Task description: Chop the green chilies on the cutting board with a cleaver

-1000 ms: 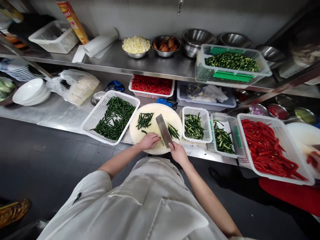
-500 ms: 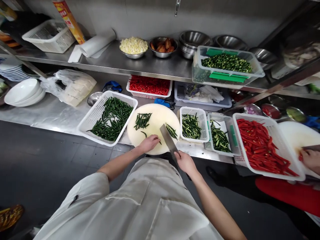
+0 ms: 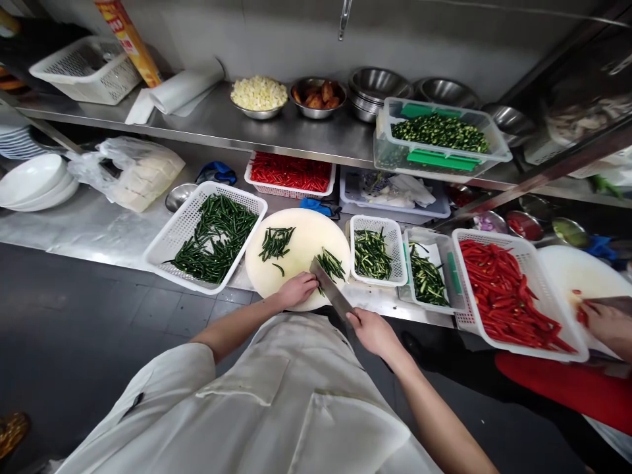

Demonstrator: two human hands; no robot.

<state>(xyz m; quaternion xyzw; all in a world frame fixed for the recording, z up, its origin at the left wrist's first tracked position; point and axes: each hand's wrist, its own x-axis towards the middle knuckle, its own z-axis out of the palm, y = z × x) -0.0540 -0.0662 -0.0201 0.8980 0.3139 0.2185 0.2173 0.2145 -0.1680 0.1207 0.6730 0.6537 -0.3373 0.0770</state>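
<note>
My right hand point(image 3: 374, 331) grips the handle of a cleaver point(image 3: 333, 293), its blade slanting over the right half of a round white cutting board point(image 3: 296, 220). Against the blade's left side my left hand point(image 3: 299, 289) is closed, fingers bent, on what looks like a green chili mostly hidden under them. Sliced green chilies point(image 3: 330, 265) lie just beyond the blade. A small pile of whole green chilies point(image 3: 276, 243) rests on the board's left part, with a single chili point(image 3: 279, 268) below it.
A white basket of green chilies point(image 3: 212, 237) stands left of the board. To the right are a small basket of cut chilies point(image 3: 372, 253), a clear box point(image 3: 429, 273) and a basket of red chilies point(image 3: 513, 296). Beyond, a co-worker's hand point(image 3: 605, 322) works at another board.
My left hand has come in against the cleaver, which now sits across the chili by its fingers. The cut pieces past the blade look more spread. The view has shifted slightly.
</note>
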